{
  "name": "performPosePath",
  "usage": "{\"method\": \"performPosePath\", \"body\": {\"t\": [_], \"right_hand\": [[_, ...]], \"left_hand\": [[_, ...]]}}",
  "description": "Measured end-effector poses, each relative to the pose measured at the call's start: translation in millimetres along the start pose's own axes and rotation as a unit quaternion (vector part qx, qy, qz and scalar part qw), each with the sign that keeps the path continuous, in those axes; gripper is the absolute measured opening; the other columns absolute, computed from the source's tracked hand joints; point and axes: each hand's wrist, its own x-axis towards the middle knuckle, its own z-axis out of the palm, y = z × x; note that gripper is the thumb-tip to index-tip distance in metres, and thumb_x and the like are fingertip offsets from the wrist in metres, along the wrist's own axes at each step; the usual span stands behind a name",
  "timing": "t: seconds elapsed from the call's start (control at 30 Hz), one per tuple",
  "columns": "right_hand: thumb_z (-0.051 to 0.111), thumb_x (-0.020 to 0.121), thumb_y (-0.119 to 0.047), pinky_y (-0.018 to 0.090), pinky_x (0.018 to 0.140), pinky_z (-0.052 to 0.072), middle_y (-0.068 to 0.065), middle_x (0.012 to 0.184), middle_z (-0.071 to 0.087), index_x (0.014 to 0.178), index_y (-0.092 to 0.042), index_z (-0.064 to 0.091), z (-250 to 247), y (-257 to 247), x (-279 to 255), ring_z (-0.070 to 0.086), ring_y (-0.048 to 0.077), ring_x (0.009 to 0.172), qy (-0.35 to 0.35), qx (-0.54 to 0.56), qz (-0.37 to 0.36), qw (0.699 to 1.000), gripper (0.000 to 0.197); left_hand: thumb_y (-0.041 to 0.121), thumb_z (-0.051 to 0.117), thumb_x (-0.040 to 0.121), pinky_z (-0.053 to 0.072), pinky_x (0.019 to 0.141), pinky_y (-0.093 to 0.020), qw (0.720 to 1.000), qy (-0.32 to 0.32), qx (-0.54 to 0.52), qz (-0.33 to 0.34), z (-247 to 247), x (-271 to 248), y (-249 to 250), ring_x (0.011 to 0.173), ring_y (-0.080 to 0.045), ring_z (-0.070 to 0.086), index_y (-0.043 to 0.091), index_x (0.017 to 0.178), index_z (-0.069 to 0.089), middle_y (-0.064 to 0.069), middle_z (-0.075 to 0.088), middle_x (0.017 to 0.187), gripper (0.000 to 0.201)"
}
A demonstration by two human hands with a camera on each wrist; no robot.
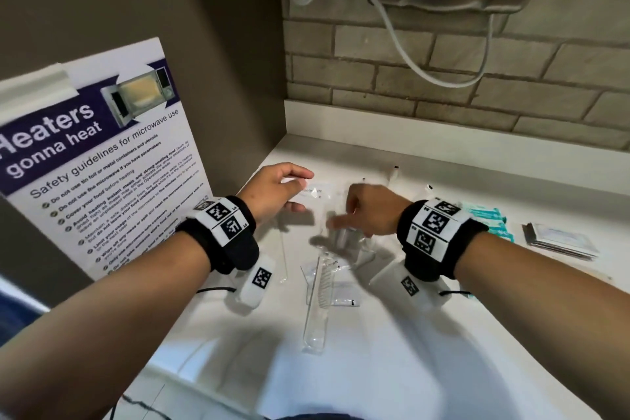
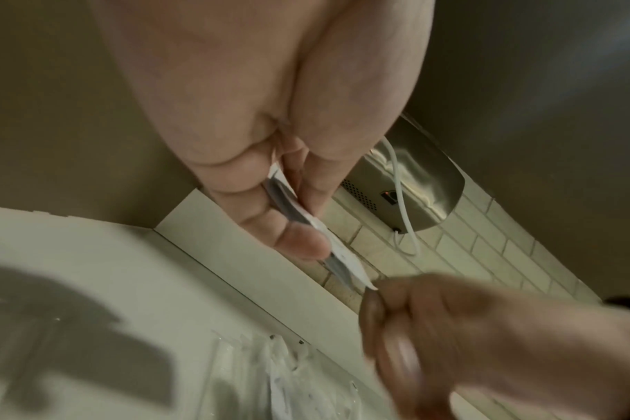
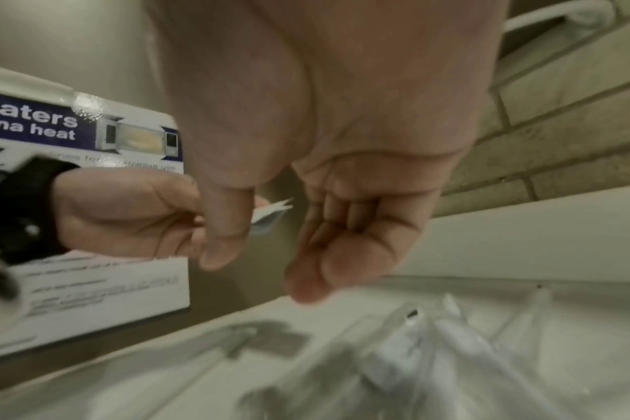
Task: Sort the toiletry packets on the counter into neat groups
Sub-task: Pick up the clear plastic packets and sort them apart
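From the head view, the left hand [image 1: 272, 193] is raised above the white counter [image 1: 375, 368], thumb and fingers pinching flat white packets [image 1: 308, 189]; the right hand [image 1: 370, 213] hangs knuckles up over clear-wrapped packets [image 1: 344, 242], fingers drooping, blurred. A wrapped comb [image 1: 322, 286] lies nearer, teal sachets [image 1: 487, 215] to the right. In the left wrist view, the thumb and fingers [image 2: 295, 236] clamp the thin packets [image 2: 342, 261] edge-on, above the counter's back corner. In the right wrist view, the right hand's fingers [image 3: 339, 261] curl loosely, holding nothing, above the blurred clear packets [image 3: 432, 341]
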Motion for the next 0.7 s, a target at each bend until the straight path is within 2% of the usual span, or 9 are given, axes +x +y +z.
{"method": "performPosePath", "body": {"t": [0.1,0.17,0.23,0.33,0.47,0.5,0.57,0.7], "right_hand": [[0.073,0.077,-0.047,0.037,0.094,0.048,0.001,0.119,0.062,0.118,-0.019,0.057,25.5,-1.3,-6.2,0.058,0.022,0.108,-0.089,-0.077,-0.080,0.990,0.053],[0.074,0.078,-0.037,0.033,0.102,0.040,-0.001,0.131,0.054,0.132,-0.021,0.051,42.1,-3.2,-3.5,0.050,0.022,0.121,-0.120,-0.157,-0.139,0.970,0.062],[0.073,0.076,-0.027,0.030,0.095,0.038,-0.001,0.126,0.056,0.129,-0.022,0.054,57.7,-2.8,4.9,0.048,0.022,0.118,-0.118,-0.222,-0.179,0.951,0.057],[0.068,0.076,-0.018,0.030,0.083,0.042,0.001,0.109,0.055,0.108,-0.021,0.063,59.7,-6.2,10.8,0.052,0.022,0.108,-0.077,-0.244,-0.168,0.952,0.033],[0.070,0.076,-0.016,0.033,0.086,0.050,-0.003,0.096,0.054,0.094,-0.021,0.067,40.6,-12.7,13.0,0.057,0.020,0.100,-0.102,-0.153,-0.144,0.972,0.019],[0.071,0.076,-0.016,0.034,0.087,0.051,-0.004,0.095,0.054,0.092,-0.023,0.067,36.1,-14.4,16.5,0.057,0.020,0.099,-0.099,-0.139,-0.150,0.974,0.019],[0.073,0.076,-0.018,0.032,0.088,0.049,-0.001,0.105,0.054,0.099,-0.024,0.069,28.9,-21.8,29.2,0.055,0.019,0.102,-0.085,-0.139,-0.154,0.975,0.025],[0.074,0.074,-0.015,0.026,0.081,0.043,0.003,0.113,0.056,0.102,-0.024,0.069,26.2,-38.1,63.5,0.056,0.024,0.106,-0.046,-0.136,-0.155,0.977,0.030]], "left_hand": [[0.007,0.047,0.100,0.059,0.054,-0.024,1.000,0.015,-0.015,-0.018,-8.5,-6.0,3.6,0.068,-0.014,0.069,0.010,0.106,0.062,-0.011,0.060,0.108,0.017],[0.011,0.044,0.101,0.058,0.051,-0.025,0.999,0.004,-0.005,-0.032,-12.0,-10.6,5.3,0.069,-0.017,0.073,0.011,0.110,0.060,-0.014,0.063,0.113,0.018],[0.013,0.043,0.102,0.055,0.045,-0.024,0.999,-0.004,0.001,-0.038,-14.1,-15.0,5.4,0.070,-0.019,0.074,0.013,0.109,0.061,-0.015,0.062,0.119,0.019],[0.013,0.043,0.102,0.047,0.040,-0.020,0.999,0.000,0.016,-0.034,-15.8,-19.5,2.9,0.063,-0.017,0.073,0.015,0.107,0.061,-0.016,0.061,0.120,0.019],[0.013,0.044,0.102,0.046,0.040,-0.019,0.999,0.030,0.022,-0.014,-23.1,-23.0,-2.3,0.059,-0.014,0.071,0.015,0.107,0.062,-0.016,0.060,0.120,0.019],[0.013,0.045,0.101,0.046,0.041,-0.020,0.999,0.042,0.018,-0.012,-26.3,-23.7,-3.0,0.059,-0.015,0.071,0.015,0.107,0.062,-0.016,0.061,0.119,0.019],[0.012,0.045,0.101,0.047,0.041,-0.020,0.998,0.061,0.009,-0.006,-33.4,-23.7,-3.9,0.058,-0.015,0.071,0.015,0.105,0.063,-0.017,0.061,0.118,0.018],[0.011,0.045,0.101,0.048,0.043,-0.019,0.996,0.084,-0.002,0.003,-44.7,-23.0,-4.4,0.057,-0.015,0.070,0.017,0.102,0.064,-0.017,0.062,0.115,0.020]]}}
